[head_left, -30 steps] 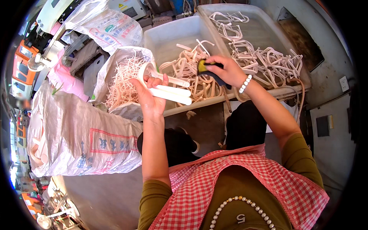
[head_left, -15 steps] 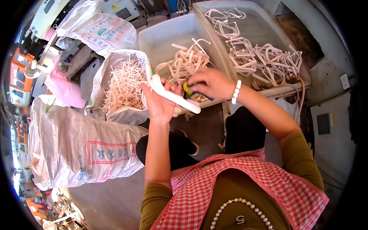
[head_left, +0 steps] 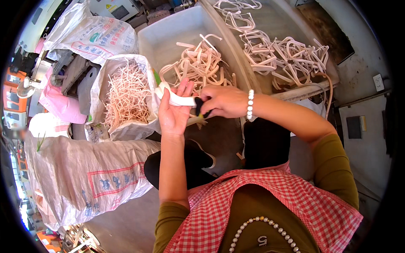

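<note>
The left hand [head_left: 174, 118] is holding a curved white piece [head_left: 182, 100] across its upturned palm — thumb and fingers gripping it loosely — near the front edge of a pale tub [head_left: 166, 36]. The right hand [head_left: 225, 101] is clamping its fingers on a black-and-yellow tool [head_left: 198, 106], which is sitting at the piece's right end. A sack [head_left: 97, 99] of thin strips [head_left: 128, 99] is standing left.

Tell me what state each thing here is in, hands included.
Left hand: palm up, holding.
Right hand: closed, gripping.
Curved white strip: held in that upturned palm.
Black-and-yellow tool: gripped, at the strip's end.
Sack of thin strips: open, well filled.
Left tub: open, partly filled.
Right tub: open, partly filled.
Large woven sack: bulging.
Wall socket: nothing plugged in.
</note>
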`<action>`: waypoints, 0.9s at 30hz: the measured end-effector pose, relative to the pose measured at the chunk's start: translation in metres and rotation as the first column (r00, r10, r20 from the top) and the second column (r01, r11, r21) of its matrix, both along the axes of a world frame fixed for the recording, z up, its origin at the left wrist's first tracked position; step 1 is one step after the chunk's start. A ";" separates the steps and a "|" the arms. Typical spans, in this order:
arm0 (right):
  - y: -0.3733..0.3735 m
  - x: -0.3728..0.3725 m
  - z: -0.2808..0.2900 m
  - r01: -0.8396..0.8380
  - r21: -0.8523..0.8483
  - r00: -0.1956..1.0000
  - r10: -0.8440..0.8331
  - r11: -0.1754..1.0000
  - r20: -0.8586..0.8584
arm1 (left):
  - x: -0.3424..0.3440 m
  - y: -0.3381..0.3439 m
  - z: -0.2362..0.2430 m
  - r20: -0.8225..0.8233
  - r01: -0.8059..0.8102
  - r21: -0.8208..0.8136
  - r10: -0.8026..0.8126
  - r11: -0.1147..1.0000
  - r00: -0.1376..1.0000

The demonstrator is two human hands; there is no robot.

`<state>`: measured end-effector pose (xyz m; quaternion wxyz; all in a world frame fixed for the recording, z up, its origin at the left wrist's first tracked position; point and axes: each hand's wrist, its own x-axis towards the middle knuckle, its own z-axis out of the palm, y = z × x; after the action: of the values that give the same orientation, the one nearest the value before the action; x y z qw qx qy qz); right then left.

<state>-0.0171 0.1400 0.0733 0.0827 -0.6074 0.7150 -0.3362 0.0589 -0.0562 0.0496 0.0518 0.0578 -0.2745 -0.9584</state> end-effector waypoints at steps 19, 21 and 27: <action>0.225 -0.048 -0.232 0.941 0.192 0.287 -0.958 0.279 -0.019 | -0.014 0.008 -0.017 0.038 0.125 -0.087 -0.122 0.988 0.992; 0.218 -0.051 -0.231 0.957 0.154 0.244 -0.969 0.247 0.041 | -0.006 0.011 -0.011 0.085 0.069 -0.128 -0.059 0.989 0.995; 0.220 -0.065 -0.227 0.836 0.439 0.421 -0.898 0.329 -0.127 | 0.011 0.023 -0.006 0.109 0.101 -0.530 -0.050 0.842 0.993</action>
<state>-0.0821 0.3601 -0.1537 0.0740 -0.0699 0.9748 -0.1987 0.0703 -0.0331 0.0432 0.0155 0.0737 -0.5346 -0.8417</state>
